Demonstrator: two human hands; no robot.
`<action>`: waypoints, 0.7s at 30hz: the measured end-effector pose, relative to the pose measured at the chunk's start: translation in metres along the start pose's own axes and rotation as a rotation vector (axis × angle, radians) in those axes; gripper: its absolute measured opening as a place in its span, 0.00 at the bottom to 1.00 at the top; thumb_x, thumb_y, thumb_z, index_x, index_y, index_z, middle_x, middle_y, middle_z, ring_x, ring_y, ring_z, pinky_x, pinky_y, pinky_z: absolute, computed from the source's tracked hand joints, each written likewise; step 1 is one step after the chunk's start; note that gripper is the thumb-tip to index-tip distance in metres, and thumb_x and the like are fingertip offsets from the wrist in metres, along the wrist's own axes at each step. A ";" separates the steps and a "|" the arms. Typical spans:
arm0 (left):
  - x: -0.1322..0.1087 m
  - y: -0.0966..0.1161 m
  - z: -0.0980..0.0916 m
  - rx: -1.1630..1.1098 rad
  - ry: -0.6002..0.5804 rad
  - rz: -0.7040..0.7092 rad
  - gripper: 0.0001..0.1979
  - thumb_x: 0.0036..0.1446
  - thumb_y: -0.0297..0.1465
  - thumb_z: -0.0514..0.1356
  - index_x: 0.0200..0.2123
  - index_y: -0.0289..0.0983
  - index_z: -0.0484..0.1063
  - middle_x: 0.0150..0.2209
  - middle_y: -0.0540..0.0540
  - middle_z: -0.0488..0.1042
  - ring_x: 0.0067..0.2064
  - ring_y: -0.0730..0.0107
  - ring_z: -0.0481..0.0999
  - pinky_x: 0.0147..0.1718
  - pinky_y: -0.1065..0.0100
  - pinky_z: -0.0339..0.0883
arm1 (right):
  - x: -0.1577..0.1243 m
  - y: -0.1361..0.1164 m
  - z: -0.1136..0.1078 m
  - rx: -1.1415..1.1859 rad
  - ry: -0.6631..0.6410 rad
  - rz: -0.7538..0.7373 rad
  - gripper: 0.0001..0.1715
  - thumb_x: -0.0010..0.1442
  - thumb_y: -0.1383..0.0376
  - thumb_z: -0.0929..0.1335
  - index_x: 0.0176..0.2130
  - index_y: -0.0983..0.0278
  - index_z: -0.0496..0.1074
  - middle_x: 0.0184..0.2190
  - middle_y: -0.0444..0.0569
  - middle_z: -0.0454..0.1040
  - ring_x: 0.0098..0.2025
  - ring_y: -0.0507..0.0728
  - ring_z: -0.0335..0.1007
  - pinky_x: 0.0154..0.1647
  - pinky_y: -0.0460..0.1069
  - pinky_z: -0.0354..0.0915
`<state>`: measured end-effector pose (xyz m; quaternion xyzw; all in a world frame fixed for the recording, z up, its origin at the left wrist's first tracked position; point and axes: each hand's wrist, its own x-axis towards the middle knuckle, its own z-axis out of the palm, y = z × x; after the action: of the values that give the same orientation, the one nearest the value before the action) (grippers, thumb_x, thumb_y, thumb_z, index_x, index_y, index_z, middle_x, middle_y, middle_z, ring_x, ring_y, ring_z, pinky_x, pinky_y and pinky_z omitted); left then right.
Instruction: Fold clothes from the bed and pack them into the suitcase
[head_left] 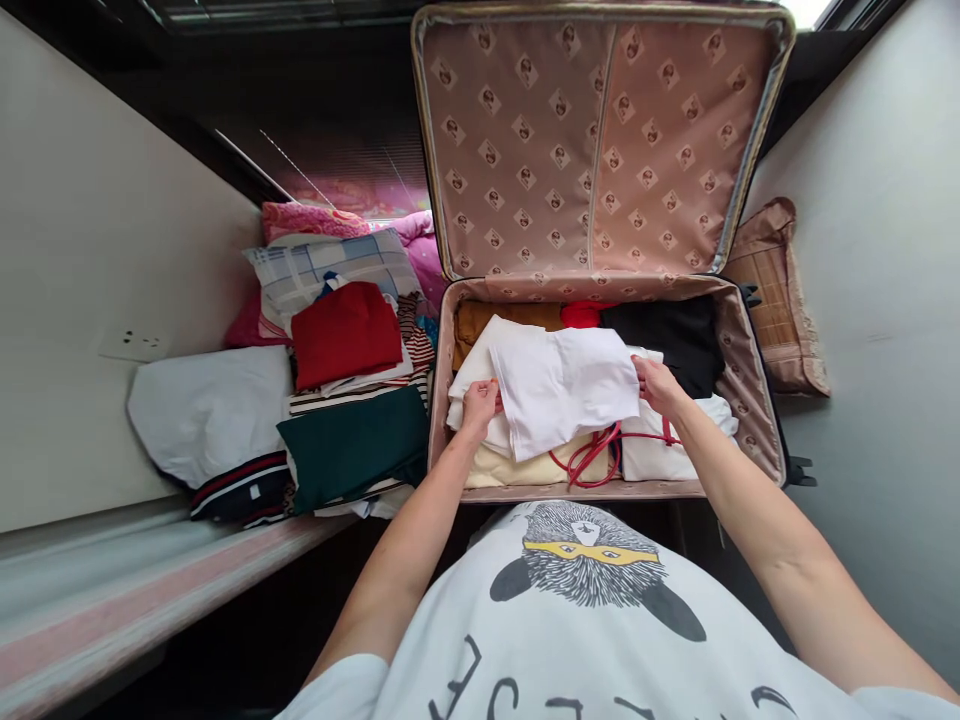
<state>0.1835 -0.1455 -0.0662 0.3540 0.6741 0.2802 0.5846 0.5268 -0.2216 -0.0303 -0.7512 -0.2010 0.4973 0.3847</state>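
A folded white garment (568, 385) lies over the clothes inside the open suitcase (757, 420). At its right edge, my right hand (657, 384) is closed on the cloth. My left hand (481, 406) is closed at the left edge, fingertips bent against the white fabric. Beneath it another white garment (474, 368) sticks out on the left. Brown clothing (510, 318), a red item (585, 315) and black clothing (667, 340) fill the back of the case. Nearer me are a cream garment (517, 472), a red cord (592, 465) and white cloth (652, 460).
The suitcase's lid (525, 150) stands upright behind. On the left are piled clothes: a red garment (346, 335), a dark green garment (360, 440), a light grey-white garment (214, 405), and a checked pillow (352, 262). A brown mat-like item (776, 300) leans by the right wall (885, 330).
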 end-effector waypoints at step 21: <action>-0.073 0.022 0.075 0.134 -0.453 0.309 0.34 0.48 0.23 0.66 0.61 0.39 0.70 0.50 0.41 0.81 0.50 0.55 0.81 0.48 0.60 0.77 | -0.064 -0.018 0.095 -0.118 -0.295 -0.201 0.43 0.51 0.45 0.75 0.60 0.59 0.68 0.46 0.52 0.74 0.39 0.58 0.71 0.40 0.52 0.71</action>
<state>0.2653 -0.1936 -0.0180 0.5441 0.4813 0.2343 0.6460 0.4156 -0.2181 0.0021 -0.6676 -0.3581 0.5484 0.3539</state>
